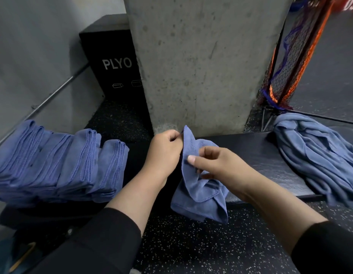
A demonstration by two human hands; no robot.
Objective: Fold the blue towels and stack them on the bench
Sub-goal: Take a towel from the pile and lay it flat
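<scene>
Above the bench (260, 155) edge, one blue towel (199, 190) hangs crumpled, pinched at its top corner by the left hand (165, 151) and lower by the right hand (217, 163). Risk: uneven corners skew the fold; the leaning folded stack (59, 163) may topple; the unfolded pile (318, 153) waits right.

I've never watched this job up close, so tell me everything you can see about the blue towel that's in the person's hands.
The blue towel looks like soft microfibre with a stitched hem. It is unfolded and crumpled, hanging between the hands in front of the dark bench. The left hand pinches its top corner; the right hand grips an edge lower down.
</scene>
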